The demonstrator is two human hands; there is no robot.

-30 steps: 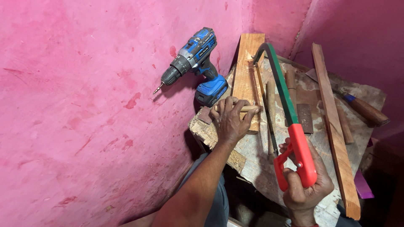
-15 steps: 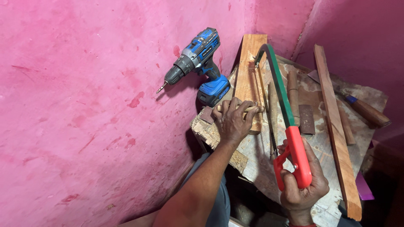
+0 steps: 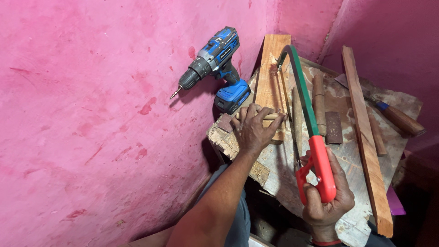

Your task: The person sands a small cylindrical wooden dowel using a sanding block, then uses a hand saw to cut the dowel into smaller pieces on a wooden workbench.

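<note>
Looking down from my head camera, I see a worn wooden workbench [image 3: 352, 164] pushed into the corner of a pink wall [image 3: 91, 114]. Everything else is placed in relation to that bench.

My left hand [image 3: 252, 130] lies palm down near the bench's left edge, its fingers closed over a thin round wooden stick [image 3: 270, 116] and pressing it against a pale flat board [image 3: 270, 77]. That board runs from my hand toward the far wall.

My right hand [image 3: 327, 199] is at the near edge of the bench, wrapped tightly around the red handle of a hacksaw [image 3: 307, 119]. The saw's green frame reaches away from me across the bench, with its blade running beside the board and close to the stick under my left hand. I cannot tell whether the blade touches the stick.

A blue cordless drill [image 3: 219, 68] stands at the far left corner of the bench, its bit pointing left along the wall. A long wooden slat [image 3: 366, 137] lies along the right side of the bench, and a wooden-handled chisel [image 3: 393, 116] lies just beyond it, further right.
</note>
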